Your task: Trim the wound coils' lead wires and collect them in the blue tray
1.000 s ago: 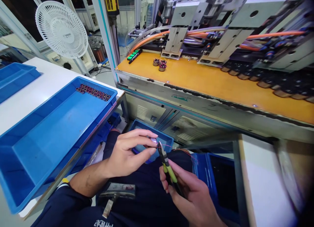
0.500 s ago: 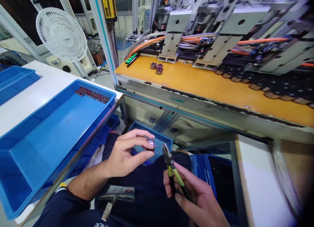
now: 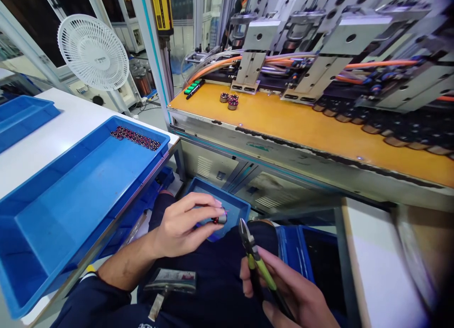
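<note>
Between the thumb and fingers of my left hand (image 3: 186, 224) is a small round motor stator (image 3: 222, 216), its grey metal side turned to the right and dark red windings just showing. My right hand (image 3: 289, 288) is wrapped round the green and black handles of a pair of cutting pliers (image 3: 258, 266). The jaws of the pliers point up and stand a little right of the stator, not touching it. Below the left hand, a blue bin (image 3: 236, 206) sits low in front of my knees.
On the left table, a long blue tray (image 3: 71, 186) holds rows of wound stators (image 3: 136, 138). Several loose stators (image 3: 230, 101) and a black marker (image 3: 195, 90) lie on the orange bench (image 3: 276, 113) under the machine. A white fan (image 3: 94, 52) stands behind.
My left hand has turned the stator, so its metal side now faces right. The pliers have shifted slightly down and to the right. The camera view has moved a little.
</note>
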A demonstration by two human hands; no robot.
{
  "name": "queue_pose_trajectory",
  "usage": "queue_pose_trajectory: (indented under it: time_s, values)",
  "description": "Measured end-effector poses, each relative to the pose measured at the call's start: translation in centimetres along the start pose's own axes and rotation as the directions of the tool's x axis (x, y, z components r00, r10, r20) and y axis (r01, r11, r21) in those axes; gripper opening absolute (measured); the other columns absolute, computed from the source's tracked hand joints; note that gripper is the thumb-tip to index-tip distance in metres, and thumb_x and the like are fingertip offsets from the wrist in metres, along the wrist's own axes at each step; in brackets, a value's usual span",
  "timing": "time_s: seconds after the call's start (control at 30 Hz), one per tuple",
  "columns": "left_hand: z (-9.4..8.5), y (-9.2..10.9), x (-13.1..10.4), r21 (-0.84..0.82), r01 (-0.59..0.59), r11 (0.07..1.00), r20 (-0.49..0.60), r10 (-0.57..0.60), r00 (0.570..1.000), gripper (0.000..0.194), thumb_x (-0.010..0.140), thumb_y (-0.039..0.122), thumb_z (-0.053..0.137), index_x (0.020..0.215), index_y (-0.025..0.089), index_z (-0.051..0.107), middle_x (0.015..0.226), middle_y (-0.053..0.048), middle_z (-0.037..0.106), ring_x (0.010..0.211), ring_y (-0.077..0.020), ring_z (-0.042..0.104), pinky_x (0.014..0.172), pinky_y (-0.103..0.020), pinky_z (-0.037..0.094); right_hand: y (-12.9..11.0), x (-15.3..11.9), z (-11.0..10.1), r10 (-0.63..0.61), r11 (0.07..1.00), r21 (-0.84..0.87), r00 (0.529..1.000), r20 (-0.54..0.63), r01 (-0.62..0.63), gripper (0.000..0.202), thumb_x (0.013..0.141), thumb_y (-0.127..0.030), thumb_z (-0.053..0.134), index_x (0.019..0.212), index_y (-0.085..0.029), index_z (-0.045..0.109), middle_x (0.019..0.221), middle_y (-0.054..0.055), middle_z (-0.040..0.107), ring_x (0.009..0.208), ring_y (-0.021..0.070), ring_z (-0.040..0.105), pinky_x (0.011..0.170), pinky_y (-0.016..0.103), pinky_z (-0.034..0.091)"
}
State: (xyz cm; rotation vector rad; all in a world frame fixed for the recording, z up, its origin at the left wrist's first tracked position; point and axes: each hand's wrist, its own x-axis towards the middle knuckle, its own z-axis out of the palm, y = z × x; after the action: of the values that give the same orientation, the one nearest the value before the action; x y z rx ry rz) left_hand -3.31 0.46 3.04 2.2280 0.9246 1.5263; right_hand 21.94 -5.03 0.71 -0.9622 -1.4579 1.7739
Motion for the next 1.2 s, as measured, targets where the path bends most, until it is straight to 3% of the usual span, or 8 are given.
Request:
queue_pose_trajectory:
  time_s: [0.27, 0.53, 1.2]
  values:
    - [-0.2, -0.1, -0.3, 0.108, -0.042, 0.993, 0.005, 0.041, 0.999, 0.033, 0.079, 0.004, 0.069, 0.11, 0.013, 0.064, 0.107, -0.013, 0.067, 0.102, -0.0199, 0.068, 0.086, -0.032, 0.061, -1.1, 0.2, 0.9, 0.028, 0.997, 0.065, 0.999, 0.035, -0.03, 0.07, 0.083, 0.0, 0.051, 0.135, -0.047, 0.049, 0.109, 0.002, 0.066, 0.089, 0.014, 0.067, 0.088, 0.03, 0.054]
    - [0.2, -0.2, -0.3, 0.057, -0.084, 0.995, -0.093, 0.089, 0.992, 0.047, 0.074, 0.0, 0.072, 0.118, 0.011, 0.059, 0.097, -0.012, 0.074, 0.097, -0.0204, 0.071, 0.085, -0.032, 0.062, -0.6, 0.0, 0.6, 0.139, 0.988, 0.061, 0.987, 0.081, -0.144, 0.066, 0.083, -0.006, 0.056, 0.138, -0.043, 0.049, 0.124, 0.003, 0.062, 0.115, 0.0186, 0.061, 0.106, 0.035, 0.044]
    - [0.3, -0.3, -0.7, -0.033, -0.054, 0.998, -0.076, 0.052, 0.996, 0.053, 0.075, -0.004, 0.068, 0.123, 0.012, 0.055, 0.103, -0.015, 0.074, 0.097, -0.0208, 0.071, 0.084, -0.035, 0.062, -1.5, 1.1, 1.3, 0.103, 0.987, 0.118, 0.991, 0.08, -0.112, 0.076, 0.076, 0.004, 0.049, 0.134, -0.046, 0.051, 0.109, 0.001, 0.065, 0.091, 0.0143, 0.065, 0.091, 0.034, 0.051]
